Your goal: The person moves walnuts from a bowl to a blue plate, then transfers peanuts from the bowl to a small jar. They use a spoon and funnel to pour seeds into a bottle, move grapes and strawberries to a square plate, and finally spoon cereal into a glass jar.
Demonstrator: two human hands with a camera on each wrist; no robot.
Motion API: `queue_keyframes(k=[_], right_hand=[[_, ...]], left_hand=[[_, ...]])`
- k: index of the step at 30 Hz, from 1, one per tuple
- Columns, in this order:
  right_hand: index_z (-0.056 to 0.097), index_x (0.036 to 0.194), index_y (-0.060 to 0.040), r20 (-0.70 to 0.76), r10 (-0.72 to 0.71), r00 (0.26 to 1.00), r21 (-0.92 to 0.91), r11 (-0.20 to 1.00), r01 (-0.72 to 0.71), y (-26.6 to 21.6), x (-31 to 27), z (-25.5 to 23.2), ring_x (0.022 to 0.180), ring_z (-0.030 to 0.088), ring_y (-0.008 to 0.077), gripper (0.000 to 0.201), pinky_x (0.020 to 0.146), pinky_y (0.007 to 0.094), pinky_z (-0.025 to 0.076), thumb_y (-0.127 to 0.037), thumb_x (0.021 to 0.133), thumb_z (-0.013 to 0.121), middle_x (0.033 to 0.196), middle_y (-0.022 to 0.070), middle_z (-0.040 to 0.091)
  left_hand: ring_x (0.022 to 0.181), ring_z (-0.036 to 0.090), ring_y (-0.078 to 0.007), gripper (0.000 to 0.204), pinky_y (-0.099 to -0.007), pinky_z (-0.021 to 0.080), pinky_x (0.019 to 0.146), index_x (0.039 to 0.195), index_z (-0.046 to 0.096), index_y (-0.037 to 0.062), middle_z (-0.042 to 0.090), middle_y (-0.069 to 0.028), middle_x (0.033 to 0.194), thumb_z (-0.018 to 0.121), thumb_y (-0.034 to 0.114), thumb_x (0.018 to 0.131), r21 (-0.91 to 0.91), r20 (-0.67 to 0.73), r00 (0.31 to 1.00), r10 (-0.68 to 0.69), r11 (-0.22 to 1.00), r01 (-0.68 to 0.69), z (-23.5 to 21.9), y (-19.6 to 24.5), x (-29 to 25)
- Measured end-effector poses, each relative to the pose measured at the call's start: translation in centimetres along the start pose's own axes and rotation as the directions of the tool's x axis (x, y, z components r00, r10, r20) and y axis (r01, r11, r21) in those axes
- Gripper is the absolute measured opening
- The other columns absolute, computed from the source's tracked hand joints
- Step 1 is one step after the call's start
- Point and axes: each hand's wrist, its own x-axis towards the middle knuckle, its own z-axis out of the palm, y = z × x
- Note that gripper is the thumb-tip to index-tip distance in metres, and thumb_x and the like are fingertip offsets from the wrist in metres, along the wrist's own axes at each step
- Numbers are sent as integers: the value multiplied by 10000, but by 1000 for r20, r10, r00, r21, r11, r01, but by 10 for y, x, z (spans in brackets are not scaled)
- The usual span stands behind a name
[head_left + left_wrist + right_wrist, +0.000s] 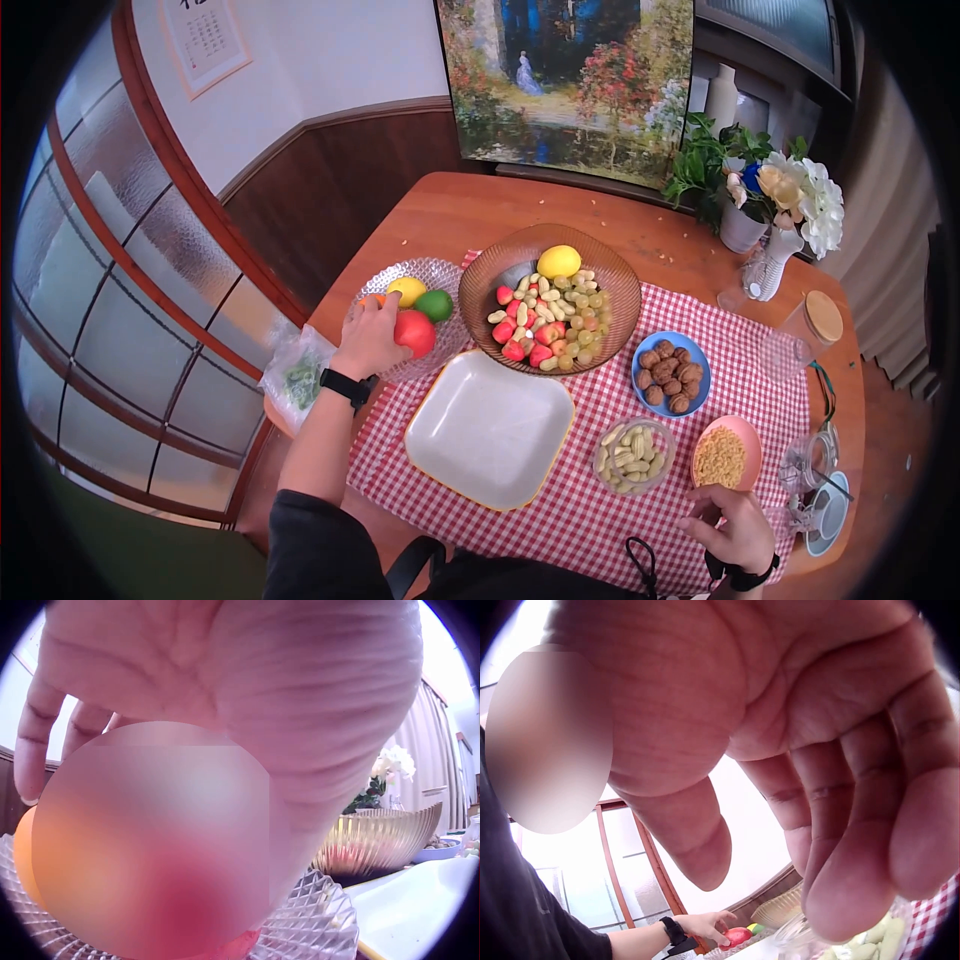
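My left hand [368, 338] reaches over a clear ribbed glass bowl [445, 285], its fingers at an orange [28, 855] and its thumb side beside a round red fruit [414, 334]. A yellow lemon [408, 290] and a green lime [434, 305] share that bowl. In the left wrist view a blurred patch hides most of what lies under the palm. My right hand [738, 530] hovers at the table's near side with loosely bent fingers and nothing in them. Beyond its fingertips stands a pink dish of small yellowish pieces [722, 456].
A white rectangular dish [490, 430] lies in front of a large amber bowl [480, 290] of fruit and peanuts. Walnuts fill a blue plate [648, 395]; a clear bowl of pale pods [633, 456] sits nearer. Glass jars [800, 465] and flower vases [772, 270] stand right, a plastic bag [298, 375] left.
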Motion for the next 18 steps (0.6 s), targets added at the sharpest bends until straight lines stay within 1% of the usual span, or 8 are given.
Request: queue_keyframes(k=[2, 5, 8, 10, 13, 14, 16, 18], right_hand=[[582, 952, 41, -5, 12, 1000, 4, 1000, -12, 1, 1, 0, 558, 649, 142, 290, 519, 248, 499, -118, 767, 739, 685, 92, 658], [587, 948, 36, -14, 31, 999, 11, 999, -31, 3, 2, 0, 557, 649, 142, 288, 520, 247, 500, -124, 765, 742, 684, 91, 657], [590, 945, 31, -20, 45, 999, 5, 999, -45, 1, 4, -2, 557, 649, 142, 289, 522, 249, 502, -133, 764, 746, 685, 91, 657], [591, 944, 29, -21, 55, 998, -4, 998, -55, 1, 4, -3, 559, 650, 142, 291, 524, 250, 504, -138, 764, 748, 686, 91, 657], [594, 942, 28, -16, 59, 998, -24, 998, -60, 0, 4, -5, 566, 653, 144, 297, 527, 251, 507, -151, 766, 751, 692, 89, 661], [596, 942, 28, -14, 68, 998, -21, 997, -69, 0, 3, -5, 572, 655, 145, 299, 531, 251, 509, -159, 767, 752, 694, 89, 663], [599, 942, 27, -22, 88, 996, -19, 996, -89, -1, 2, -6, 577, 658, 147, 302, 534, 250, 512, -166, 768, 753, 697, 89, 664], [602, 945, 28, -22, 75, 997, -42, 996, -76, -2, 2, -7, 584, 662, 153, 311, 541, 251, 518, -177, 768, 756, 702, 92, 664]], left_hand=[[1145, 466, -433, 815, -501, 370, 986, 1314, 423, 59, 510, -245, 1182, 771, 289, 614, 27, 16, 1000, 10, 1000, -10, -6, 3, 7], [1114, 496, -416, 735, -468, 397, 965, 1280, 446, 46, 548, -246, 1125, 743, 286, 653, -50, 54, 997, 51, 998, -48, -29, 16, 24], [1093, 518, -390, 604, -436, 422, 939, 1202, 485, 19, 575, -241, 1085, 701, 266, 696, -194, -5, 991, 133, 972, -132, -40, 52, 50], [1092, 529, -369, 505, -427, 438, 917, 1133, 509, -3, 570, -235, 1119, 665, 255, 727, -191, 24, 957, 289, 941, -279, -42, 77, 71], [1129, 508, -368, 639, -424, 424, 944, 1214, 488, -10, 558, -242, 1162, 709, 324, 718, -211, 99, 922, 373, 914, -347, -22, 112, 111], [1129, 508, -368, 639, -424, 424, 944, 1214, 488, -10, 558, -242, 1162, 709, 324, 718, -215, 97, 919, 383, 909, -356, -17, 125, 122], [1112, 525, -363, 609, -412, 434, 938, 1198, 514, -10, 580, -234, 1139, 711, 302, 714, -228, 219, 898, 381, 915, -332, -6, 148, 143], [1096, 537, -363, 583, -409, 442, 930, 1167, 535, -11, 593, -231, 1116, 715, 291, 702, -259, 232, 887, 399, 904, -339, 12, 165, 162]])
